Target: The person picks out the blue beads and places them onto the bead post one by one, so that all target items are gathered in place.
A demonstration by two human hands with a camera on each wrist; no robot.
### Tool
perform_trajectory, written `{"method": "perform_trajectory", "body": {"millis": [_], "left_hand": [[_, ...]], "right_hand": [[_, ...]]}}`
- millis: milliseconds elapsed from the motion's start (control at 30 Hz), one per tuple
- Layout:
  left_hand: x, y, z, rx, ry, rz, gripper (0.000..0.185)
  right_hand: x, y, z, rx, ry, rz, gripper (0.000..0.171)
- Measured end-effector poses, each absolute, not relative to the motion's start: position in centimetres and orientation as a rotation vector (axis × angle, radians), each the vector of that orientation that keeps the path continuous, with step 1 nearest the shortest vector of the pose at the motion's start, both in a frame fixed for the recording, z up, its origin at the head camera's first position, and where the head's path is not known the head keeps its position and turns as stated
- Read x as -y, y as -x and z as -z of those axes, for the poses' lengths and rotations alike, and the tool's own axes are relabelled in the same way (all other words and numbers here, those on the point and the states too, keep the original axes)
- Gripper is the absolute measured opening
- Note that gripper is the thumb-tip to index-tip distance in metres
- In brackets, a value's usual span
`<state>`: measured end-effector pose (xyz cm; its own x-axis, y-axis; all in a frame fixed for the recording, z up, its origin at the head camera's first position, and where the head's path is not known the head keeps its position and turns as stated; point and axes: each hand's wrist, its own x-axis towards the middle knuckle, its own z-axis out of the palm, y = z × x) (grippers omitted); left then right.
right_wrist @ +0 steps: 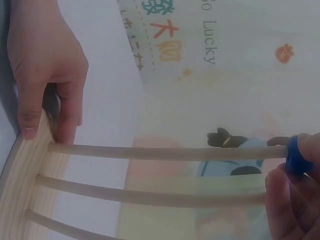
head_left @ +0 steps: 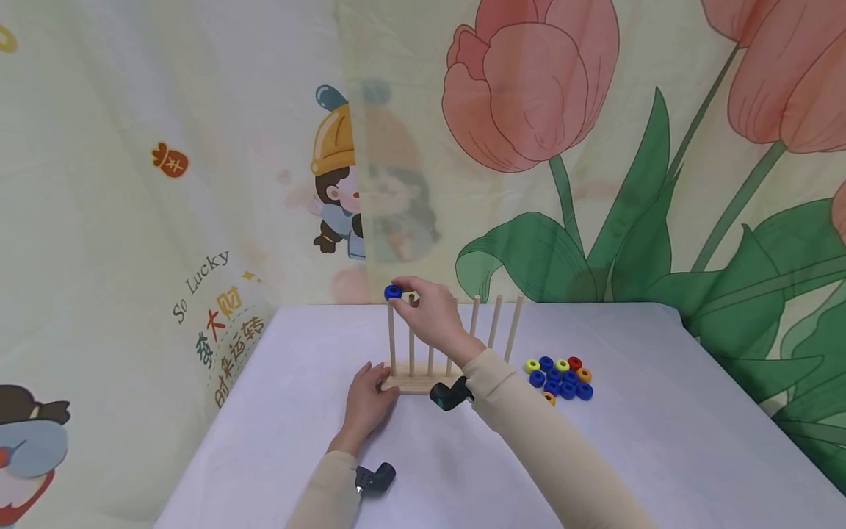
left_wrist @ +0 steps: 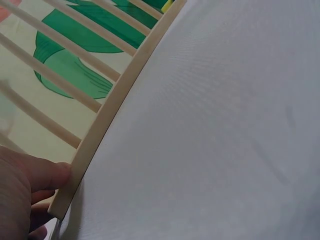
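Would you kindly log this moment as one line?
left hand: grips wooden base | right hand: pinches blue bead at top of leftmost peg

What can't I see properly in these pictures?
- Head view: the right end of the pale wooden peg rack, behind the beige cloth right sleeve.
- Head view: part of the lowest orange round bead, behind that sleeve.
- Right wrist view: part of the blue round bead, behind the right hand.
- Left wrist view: the yellow thing, cut by the top edge.

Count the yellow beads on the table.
2: one yellow bead left of a blue bead, another yellow bead between that blue bead and the red bead. The right sleeve may hide more.
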<state>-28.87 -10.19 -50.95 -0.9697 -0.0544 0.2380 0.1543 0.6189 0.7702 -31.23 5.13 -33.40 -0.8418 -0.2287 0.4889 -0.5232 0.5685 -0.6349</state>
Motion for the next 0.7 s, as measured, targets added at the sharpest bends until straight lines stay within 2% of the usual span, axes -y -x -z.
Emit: {"method": "perform_trajectory", "body": {"millis": [700], "left_hand": [[10.2, 28.9, 51.1, 2.598, 0.121, 1.233, 0.042]], "right_hand": [[-4.6, 31.8, 34.5, 2.568, -0.614, -1.004, 0.034]]}}
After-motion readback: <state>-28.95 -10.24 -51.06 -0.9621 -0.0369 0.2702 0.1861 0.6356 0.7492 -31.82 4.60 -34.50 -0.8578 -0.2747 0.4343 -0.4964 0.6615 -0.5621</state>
